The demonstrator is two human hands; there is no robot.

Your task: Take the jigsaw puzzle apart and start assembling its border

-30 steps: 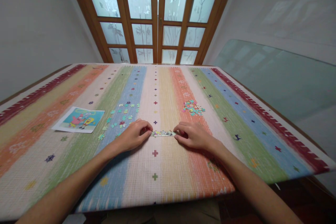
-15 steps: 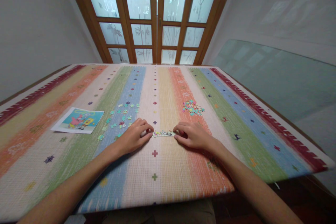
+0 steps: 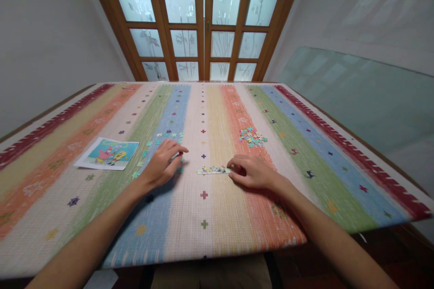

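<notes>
A narrow strip of joined jigsaw puzzle pieces [image 3: 213,170] lies flat on the cloth in front of me. My right hand [image 3: 252,170] pinches its right end between thumb and fingers. Off to the left of the strip, my left hand [image 3: 166,162] hovers over the blue stripe, thumb and fingers apart, and I see nothing held in it. Under and behind that hand are several loose teal puzzle pieces [image 3: 174,135], partly hidden by it. Further right, behind my right hand, sits a heap of mixed puzzle pieces [image 3: 252,137].
A printed cartoon picture [image 3: 109,154] lies on the left of the table. The striped tablecloth [image 3: 203,210] covers the tabletop, its near edge close to my body. A glass-paned wooden door [image 3: 205,31] stands beyond the far edge, and a pale glass panel [image 3: 359,95] is at the right.
My left hand has let go of the strip's left end and moved left to the loose teal pieces. My right hand stays at the right end. The view has shifted slightly.
</notes>
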